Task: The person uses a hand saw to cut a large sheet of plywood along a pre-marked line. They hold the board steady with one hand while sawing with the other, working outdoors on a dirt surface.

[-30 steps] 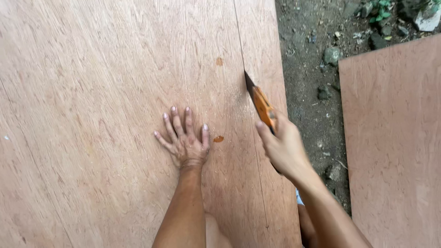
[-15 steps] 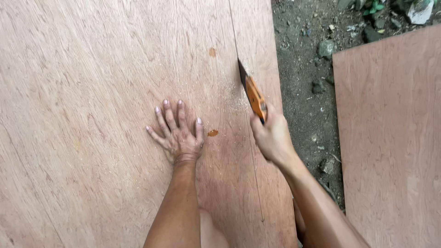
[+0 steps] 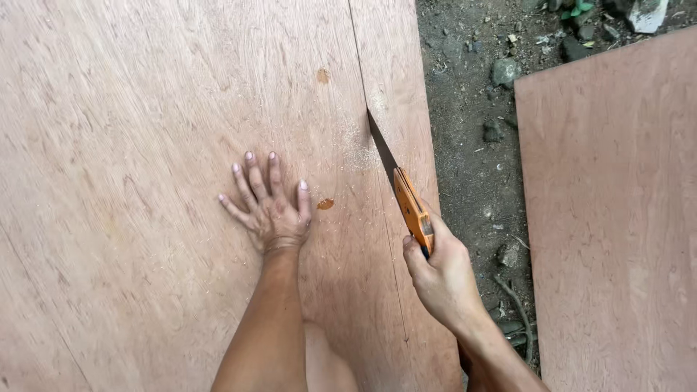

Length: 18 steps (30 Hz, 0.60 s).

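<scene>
A large reddish plywood sheet (image 3: 145, 145) fills the left of the head view. My left hand (image 3: 270, 207) lies flat on it with fingers spread, just left of a thin cut line. My right hand (image 3: 439, 276) grips the orange handle of a hand saw (image 3: 398, 190). The saw's dark blade sits in the cut, its tip near a patch of pale sawdust (image 3: 359, 141). A narrow strip of the sheet (image 3: 396, 87) lies right of the cut.
A second plywood sheet (image 3: 617, 218) lies at the right. Between the sheets runs bare dark soil (image 3: 472, 109) with stones, twigs and a few green leaves at the top. A small orange knot (image 3: 325, 204) marks the board near my left thumb.
The saw blade has pulled back toward me along the cut, and more of it shows. My left hand stays flat on the sheet. The view has shifted slightly.
</scene>
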Each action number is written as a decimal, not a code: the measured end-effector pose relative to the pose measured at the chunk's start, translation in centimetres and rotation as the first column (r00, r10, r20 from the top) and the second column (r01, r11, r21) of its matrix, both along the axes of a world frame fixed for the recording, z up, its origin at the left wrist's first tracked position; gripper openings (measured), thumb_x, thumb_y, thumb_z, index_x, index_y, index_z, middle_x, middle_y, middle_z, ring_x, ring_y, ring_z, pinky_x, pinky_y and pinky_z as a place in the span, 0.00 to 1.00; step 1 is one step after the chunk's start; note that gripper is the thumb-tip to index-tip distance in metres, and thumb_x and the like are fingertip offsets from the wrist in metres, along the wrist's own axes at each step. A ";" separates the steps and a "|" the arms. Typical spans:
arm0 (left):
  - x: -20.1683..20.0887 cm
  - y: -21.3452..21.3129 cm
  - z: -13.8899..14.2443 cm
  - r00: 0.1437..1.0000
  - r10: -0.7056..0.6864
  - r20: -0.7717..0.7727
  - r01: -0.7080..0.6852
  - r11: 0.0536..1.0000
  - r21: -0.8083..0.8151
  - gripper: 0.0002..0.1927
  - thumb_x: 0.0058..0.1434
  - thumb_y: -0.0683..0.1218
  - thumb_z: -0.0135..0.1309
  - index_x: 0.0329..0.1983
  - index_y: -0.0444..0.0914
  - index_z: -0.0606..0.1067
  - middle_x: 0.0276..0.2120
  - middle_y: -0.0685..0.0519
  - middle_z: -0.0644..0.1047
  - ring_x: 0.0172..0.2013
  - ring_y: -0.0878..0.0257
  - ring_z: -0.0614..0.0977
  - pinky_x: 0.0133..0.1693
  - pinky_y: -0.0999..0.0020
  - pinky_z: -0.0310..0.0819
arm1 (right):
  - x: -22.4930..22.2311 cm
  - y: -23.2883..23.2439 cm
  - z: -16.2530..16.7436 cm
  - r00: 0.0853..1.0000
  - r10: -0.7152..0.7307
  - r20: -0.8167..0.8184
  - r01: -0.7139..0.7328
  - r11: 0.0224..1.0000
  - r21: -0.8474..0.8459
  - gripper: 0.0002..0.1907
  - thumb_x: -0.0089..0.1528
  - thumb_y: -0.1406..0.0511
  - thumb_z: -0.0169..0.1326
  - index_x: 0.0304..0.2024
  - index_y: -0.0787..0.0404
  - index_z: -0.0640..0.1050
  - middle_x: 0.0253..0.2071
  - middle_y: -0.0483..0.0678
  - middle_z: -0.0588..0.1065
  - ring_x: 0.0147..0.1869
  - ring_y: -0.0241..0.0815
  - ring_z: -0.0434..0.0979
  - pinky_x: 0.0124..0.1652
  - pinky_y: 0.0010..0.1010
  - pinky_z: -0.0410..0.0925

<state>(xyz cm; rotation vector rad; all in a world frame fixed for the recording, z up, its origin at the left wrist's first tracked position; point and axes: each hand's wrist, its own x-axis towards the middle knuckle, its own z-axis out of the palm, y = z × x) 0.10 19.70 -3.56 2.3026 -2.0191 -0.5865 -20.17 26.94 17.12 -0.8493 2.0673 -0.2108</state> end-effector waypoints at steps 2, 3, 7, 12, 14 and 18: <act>-0.1 0.0 0.0 1.000 0.019 -0.008 -0.018 1.000 0.016 0.41 0.66 0.70 0.34 0.80 0.55 0.44 0.79 0.56 0.34 0.77 0.51 0.33 0.67 0.30 0.14 | -0.1 1.9 2.1 1.000 -0.007 0.005 0.007 0.999 0.036 0.32 0.66 0.64 0.51 0.74 0.53 0.63 0.19 0.46 0.68 0.20 0.36 0.65 0.22 0.31 0.63; -0.1 0.0 0.0 1.000 0.009 -0.009 -0.009 1.000 0.001 0.41 0.66 0.70 0.34 0.80 0.56 0.45 0.79 0.56 0.34 0.77 0.51 0.34 0.68 0.31 0.15 | 0.0 2.9 3.6 0.999 -0.048 0.014 0.047 0.998 0.041 0.34 0.65 0.64 0.51 0.74 0.53 0.63 0.19 0.47 0.69 0.21 0.35 0.67 0.23 0.30 0.65; -0.1 0.0 0.0 1.000 0.018 -0.007 -0.018 1.000 0.007 0.41 0.66 0.69 0.35 0.80 0.55 0.45 0.79 0.55 0.34 0.77 0.51 0.34 0.67 0.31 0.15 | 0.8 1.5 4.6 0.888 0.375 -0.267 -0.460 0.719 -0.521 0.26 0.67 0.67 0.49 0.66 0.70 0.64 0.44 0.57 0.77 0.49 0.45 0.76 0.47 0.41 0.69; -0.1 0.1 -0.2 1.000 0.016 -0.001 -0.016 1.000 -0.001 0.41 0.67 0.69 0.35 0.81 0.56 0.44 0.79 0.57 0.33 0.77 0.53 0.34 0.69 0.32 0.15 | 0.9 -10.7 -8.4 0.990 0.106 0.097 -0.056 0.907 -0.418 0.26 0.63 0.72 0.46 0.66 0.65 0.70 0.25 0.47 0.69 0.24 0.32 0.65 0.23 0.30 0.62; 0.0 0.1 -0.2 1.000 0.019 0.016 -0.019 1.000 -0.019 0.41 0.67 0.69 0.35 0.81 0.56 0.44 0.79 0.56 0.34 0.77 0.52 0.34 0.68 0.32 0.15 | 0.6 -11.2 -10.3 0.987 0.100 0.126 -0.041 0.914 -0.403 0.29 0.63 0.72 0.45 0.69 0.63 0.67 0.25 0.45 0.69 0.22 0.32 0.64 0.22 0.29 0.63; 0.1 0.2 -0.3 1.000 0.006 0.021 -0.006 1.000 0.004 0.41 0.66 0.70 0.35 0.80 0.56 0.44 0.79 0.55 0.34 0.77 0.51 0.34 0.68 0.32 0.15 | 0.4 -4.5 -4.2 0.895 0.338 -0.292 -0.444 0.592 -0.673 0.24 0.68 0.72 0.49 0.66 0.72 0.65 0.41 0.55 0.76 0.41 0.39 0.76 0.41 0.34 0.71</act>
